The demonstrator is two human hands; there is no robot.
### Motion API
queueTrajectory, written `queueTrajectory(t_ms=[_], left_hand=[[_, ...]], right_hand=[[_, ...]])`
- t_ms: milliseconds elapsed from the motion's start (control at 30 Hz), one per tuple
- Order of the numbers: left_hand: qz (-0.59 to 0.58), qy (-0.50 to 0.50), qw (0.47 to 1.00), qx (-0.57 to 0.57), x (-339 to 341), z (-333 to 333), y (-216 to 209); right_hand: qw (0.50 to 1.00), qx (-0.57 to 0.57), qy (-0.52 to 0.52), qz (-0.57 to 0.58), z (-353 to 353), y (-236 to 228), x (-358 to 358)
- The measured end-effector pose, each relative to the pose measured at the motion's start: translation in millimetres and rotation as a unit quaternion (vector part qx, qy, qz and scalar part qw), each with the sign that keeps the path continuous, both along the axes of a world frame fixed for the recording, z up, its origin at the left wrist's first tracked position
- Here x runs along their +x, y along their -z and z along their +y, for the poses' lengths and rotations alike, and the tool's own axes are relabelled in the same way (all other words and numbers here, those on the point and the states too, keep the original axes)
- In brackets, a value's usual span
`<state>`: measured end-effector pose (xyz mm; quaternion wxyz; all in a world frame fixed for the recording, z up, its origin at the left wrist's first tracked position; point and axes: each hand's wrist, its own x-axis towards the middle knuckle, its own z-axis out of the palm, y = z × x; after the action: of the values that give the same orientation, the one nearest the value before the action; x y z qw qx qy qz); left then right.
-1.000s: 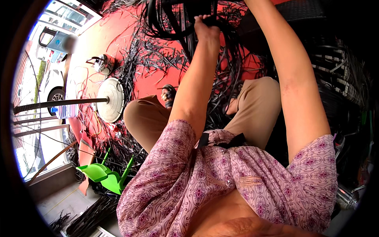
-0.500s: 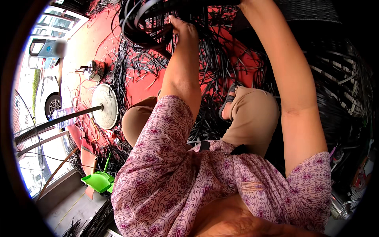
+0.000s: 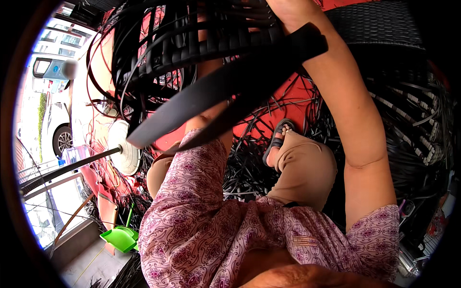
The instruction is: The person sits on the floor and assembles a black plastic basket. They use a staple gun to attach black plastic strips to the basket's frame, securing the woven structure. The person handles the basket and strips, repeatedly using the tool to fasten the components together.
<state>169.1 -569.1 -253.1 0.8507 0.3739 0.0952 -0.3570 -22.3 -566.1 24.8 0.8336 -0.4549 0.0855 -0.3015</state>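
A half-woven basket of black strips (image 3: 165,57) fills the top of the view, with long loose strip ends curving out to its left. My left forearm (image 3: 210,72) passes behind the weave, and skin shows through its gaps; the fingers are hidden. At the top edge, beside the basket's right side, is my right hand (image 3: 286,13), its fingers cut off by the frame and hidden by the work. A broad black strip (image 3: 201,98), bent into a loop and blurred, hangs in front of my left arm. Its upper end crosses my right wrist.
Cut black strips (image 3: 249,168) litter the red floor (image 3: 261,117) around my sandalled foot. A round pale stand base (image 3: 124,149) with a pole stands left, near a green dustpan (image 3: 120,238). Bundled strips (image 3: 418,120) lie right, below a dark textured surface (image 3: 377,24).
The basket has come down and nearer, now covering my left hand and much of that forearm. The broad looped strip has swung into view. My right hand has dropped slightly.
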Motion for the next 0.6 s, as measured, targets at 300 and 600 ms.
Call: queueTrajectory(t_ms=[300,600], left_hand=[[-0.021,0.030,0.999,0.025,5.3,4.9,20.6],[-0.051,0.150,0.986,0.058,-12.8,23.6,110.8]], right_hand=[[0.998,0.002,-0.004,0.055,10.7,-12.7,-12.1],[0.978,-0.135,0.144,0.071,16.3,-6.1,0.1]])
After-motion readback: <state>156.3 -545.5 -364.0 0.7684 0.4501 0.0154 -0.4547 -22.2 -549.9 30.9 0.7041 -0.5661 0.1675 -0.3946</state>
